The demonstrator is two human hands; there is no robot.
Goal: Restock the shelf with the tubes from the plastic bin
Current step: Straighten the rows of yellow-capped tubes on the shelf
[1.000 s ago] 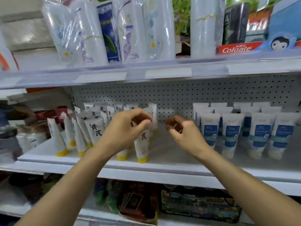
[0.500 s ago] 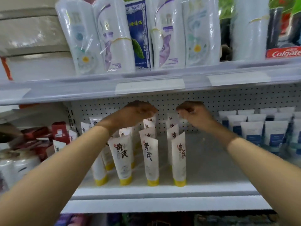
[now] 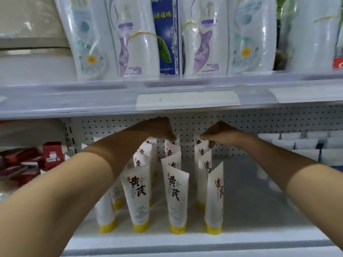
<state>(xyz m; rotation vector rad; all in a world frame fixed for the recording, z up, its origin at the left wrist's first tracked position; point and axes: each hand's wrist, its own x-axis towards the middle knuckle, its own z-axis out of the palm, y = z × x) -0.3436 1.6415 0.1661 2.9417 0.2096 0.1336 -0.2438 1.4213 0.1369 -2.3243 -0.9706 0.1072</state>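
Observation:
White tubes with yellow caps and black characters stand cap-down in several rows on the white shelf. Both my arms reach deep under the upper shelf to the back row. My left hand has its fingers curled down onto the top edge of a back tube. My right hand pinches the top edge of the neighbouring back tube. The plastic bin is out of view.
The upper shelf edge hangs low just above my hands and carries white wrapped packs and a blue box. Red boxes lie at the left. White tubes with blue labels fill the right. A pegboard wall closes the back.
Both hands have gone from mid-shelf to the back row, and the view has come closer and lower. The rows of yellow-capped tubes now stand in front of my hands.

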